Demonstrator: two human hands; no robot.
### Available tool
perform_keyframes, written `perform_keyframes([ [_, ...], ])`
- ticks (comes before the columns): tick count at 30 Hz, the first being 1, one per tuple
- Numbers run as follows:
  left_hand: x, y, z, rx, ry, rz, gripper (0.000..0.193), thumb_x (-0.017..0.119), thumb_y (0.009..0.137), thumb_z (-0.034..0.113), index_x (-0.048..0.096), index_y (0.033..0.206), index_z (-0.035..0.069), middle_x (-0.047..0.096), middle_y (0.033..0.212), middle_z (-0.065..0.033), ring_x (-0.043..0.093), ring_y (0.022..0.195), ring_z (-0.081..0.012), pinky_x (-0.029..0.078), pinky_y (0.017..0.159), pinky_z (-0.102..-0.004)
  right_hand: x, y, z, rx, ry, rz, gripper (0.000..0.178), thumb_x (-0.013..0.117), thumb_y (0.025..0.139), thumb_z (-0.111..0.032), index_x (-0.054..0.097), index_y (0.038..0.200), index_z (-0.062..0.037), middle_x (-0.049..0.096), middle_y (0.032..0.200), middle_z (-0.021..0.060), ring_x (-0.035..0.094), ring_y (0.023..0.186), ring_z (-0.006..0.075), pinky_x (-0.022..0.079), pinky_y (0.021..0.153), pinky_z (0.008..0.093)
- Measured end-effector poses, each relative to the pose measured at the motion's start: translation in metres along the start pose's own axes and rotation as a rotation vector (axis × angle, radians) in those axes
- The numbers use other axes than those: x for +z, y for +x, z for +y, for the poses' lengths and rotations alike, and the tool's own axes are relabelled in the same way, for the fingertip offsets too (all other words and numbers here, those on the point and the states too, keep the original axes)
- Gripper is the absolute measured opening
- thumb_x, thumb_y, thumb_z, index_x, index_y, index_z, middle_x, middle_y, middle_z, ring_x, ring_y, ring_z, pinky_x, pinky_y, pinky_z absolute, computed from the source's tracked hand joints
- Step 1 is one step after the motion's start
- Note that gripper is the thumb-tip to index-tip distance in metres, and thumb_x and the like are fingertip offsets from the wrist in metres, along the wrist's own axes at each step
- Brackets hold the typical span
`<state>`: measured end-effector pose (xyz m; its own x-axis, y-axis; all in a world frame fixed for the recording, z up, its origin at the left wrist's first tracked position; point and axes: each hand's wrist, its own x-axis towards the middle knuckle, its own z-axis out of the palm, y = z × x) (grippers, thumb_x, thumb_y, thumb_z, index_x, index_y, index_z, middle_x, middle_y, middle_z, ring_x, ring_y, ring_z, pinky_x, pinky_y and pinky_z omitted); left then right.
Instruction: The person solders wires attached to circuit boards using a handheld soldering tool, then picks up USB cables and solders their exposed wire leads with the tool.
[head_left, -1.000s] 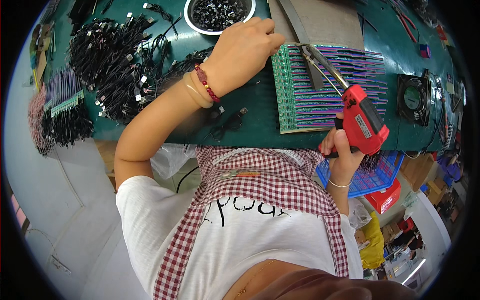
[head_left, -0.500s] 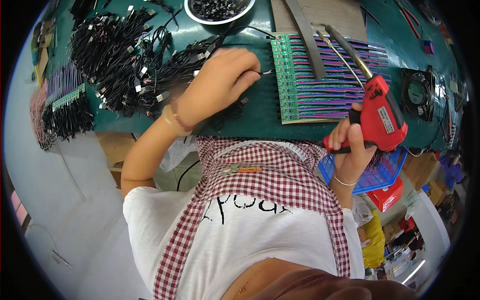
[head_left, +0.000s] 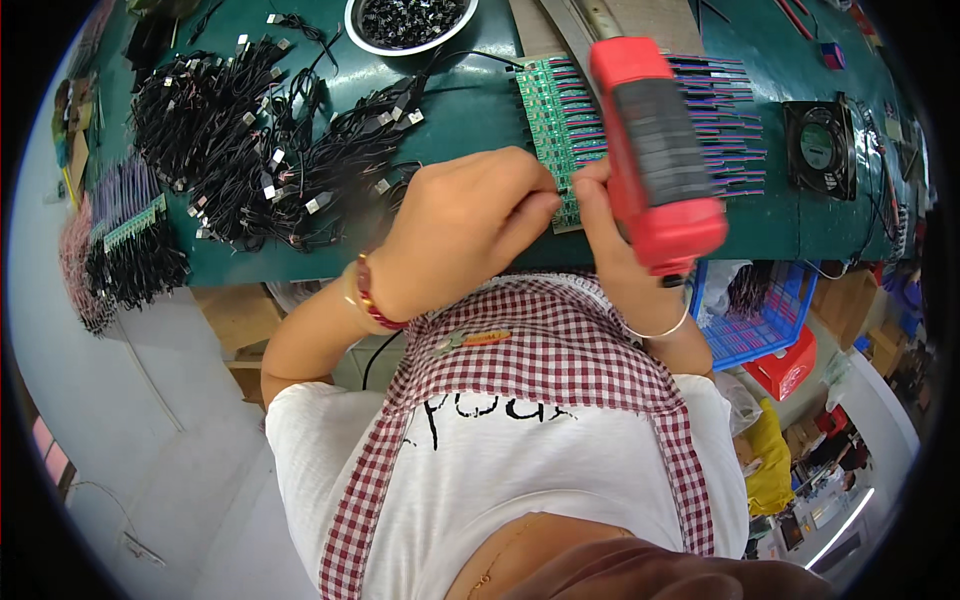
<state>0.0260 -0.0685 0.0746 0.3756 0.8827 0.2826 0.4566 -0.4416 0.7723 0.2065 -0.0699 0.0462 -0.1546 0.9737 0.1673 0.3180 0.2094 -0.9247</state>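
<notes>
My right hand [head_left: 622, 250] is wrapped round a red soldering gun [head_left: 655, 150] with a dark ribbed grip, which stands over the green circuit boards [head_left: 546, 105]. Its tip is hidden behind the gun's body and a grey strip. My left hand [head_left: 480, 215] is closed in a pinch at the near left corner of the boards, on the end of a black USB cable that the fingers mostly hide. Both hands nearly meet there. Rows of thin coloured wires [head_left: 730, 130] run off the boards to the right. Left of my left hand lies a big heap of black USB cables [head_left: 220, 130].
A white bowl [head_left: 350, 28] of small black parts stands at the back. The grey strip [head_left: 572, 35] crosses the boards. A black fan [head_left: 818, 150] sits at the right. Finished-looking wired boards [head_left: 135, 222] hang at the left edge. A blue basket [head_left: 750, 345] is below the table's right side.
My left hand has moved right and nearer, bringing the cable end to the boards' edge. My right hand has swung the soldering gun left over the boards. The view has shifted slightly.
</notes>
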Motion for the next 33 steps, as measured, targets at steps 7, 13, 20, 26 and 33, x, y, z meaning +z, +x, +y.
perform_keyframes([
  [7, 0.004, 0.006, 0.002, -0.314, -0.240, 0.113, 0.008, 0.058, 0.082, 0.005, 0.054, 0.081, -0.002, 0.057, 0.067, -0.0086, 0.055, 0.053, -0.0157, 0.044, 0.050, -0.0274, -0.011, 0.025, -0.021, 0.274, 0.504, 0.126, 0.016, 0.061, 0.081, 0.000, 0.060, 0.096, 0.0029, 0.063, 0.089, 0.0045, 0.059, 0.076, 0.0105, 0.047, 0.067, 0.0234],
  [13, 0.011, 0.004, 0.000, -0.506, -0.539, -0.023, 0.010, 0.053, 0.088, 0.010, 0.053, 0.085, 0.000, 0.052, 0.066, 0.0018, 0.045, 0.054, -0.0023, 0.036, 0.048, -0.0179, -0.012, 0.017, -0.019, 0.210, 0.365, -0.066, 0.047, 0.062, 0.074, 0.007, 0.044, 0.117, 0.0048, 0.060, 0.085, 0.0111, 0.059, 0.077, 0.0159, 0.049, 0.067, 0.0271],
  [20, 0.009, 0.009, 0.000, -0.504, -0.664, -0.103, 0.010, 0.055, 0.087, 0.011, 0.054, 0.085, 0.001, 0.050, 0.073, 0.0041, 0.042, 0.064, -0.0011, 0.034, 0.055, -0.0173, -0.013, 0.016, -0.023, 0.186, 0.363, -0.133, 0.046, 0.062, 0.075, 0.007, 0.045, 0.117, 0.0037, 0.059, 0.084, 0.0080, 0.055, 0.074, 0.0112, 0.045, 0.064, 0.0229],
  [26, 0.015, 0.011, -0.002, -0.198, -0.231, 0.095, 0.006, 0.062, 0.078, 0.002, 0.056, 0.079, -0.001, 0.054, 0.073, -0.0022, 0.047, 0.059, -0.0063, 0.037, 0.051, -0.0199, -0.006, 0.022, -0.017, 0.285, 0.447, 0.106, 0.015, 0.064, 0.078, -0.001, 0.060, 0.092, 0.0000, 0.060, 0.081, 0.0013, 0.056, 0.072, 0.0084, 0.045, 0.062, 0.0220],
  [33, 0.020, 0.015, -0.007, -0.069, -0.084, 0.157, 0.009, 0.063, 0.072, -0.004, 0.057, 0.078, -0.001, 0.054, 0.072, -0.0062, 0.052, 0.058, -0.0133, 0.041, 0.049, -0.0240, -0.003, 0.015, -0.018, 0.318, 0.447, 0.071, 0.011, 0.064, 0.079, -0.003, 0.059, 0.089, -0.0004, 0.056, 0.073, -0.0013, 0.051, 0.062, 0.0052, 0.041, 0.055, 0.0205],
])
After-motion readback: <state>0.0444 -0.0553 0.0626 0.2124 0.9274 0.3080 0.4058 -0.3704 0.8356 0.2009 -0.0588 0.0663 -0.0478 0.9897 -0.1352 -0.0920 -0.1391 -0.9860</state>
